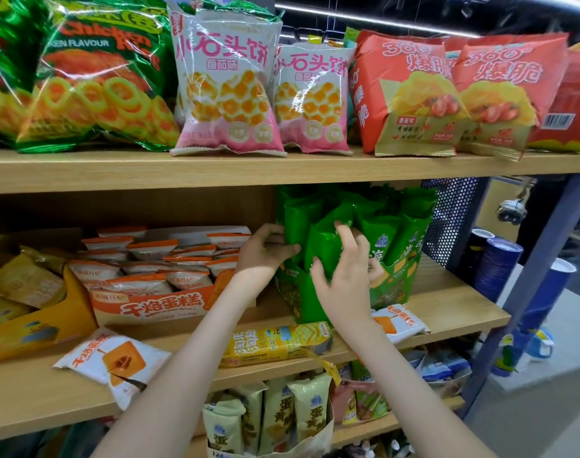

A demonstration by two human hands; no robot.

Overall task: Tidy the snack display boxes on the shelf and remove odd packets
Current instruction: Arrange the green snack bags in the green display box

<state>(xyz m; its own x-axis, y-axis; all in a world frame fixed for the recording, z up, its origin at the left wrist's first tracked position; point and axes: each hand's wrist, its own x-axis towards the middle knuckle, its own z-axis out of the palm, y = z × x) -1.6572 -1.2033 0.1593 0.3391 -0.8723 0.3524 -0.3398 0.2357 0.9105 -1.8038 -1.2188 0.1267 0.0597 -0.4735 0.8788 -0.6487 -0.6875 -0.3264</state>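
On the middle shelf (453, 292), just right of the orange box (156, 307), the left hand (262, 249) pinches the left packet (295, 223) in the green box (394, 285), thumb in front and fingers curled at its edge. The right hand (344, 279) grips the middle packet (325, 239), fingers hooked over its top. Loose packets (275, 345) lie near the shelf's front edge.

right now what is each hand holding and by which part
Right hand grips a front green packet by its upper half; left hand holds the leftmost packet by its side.
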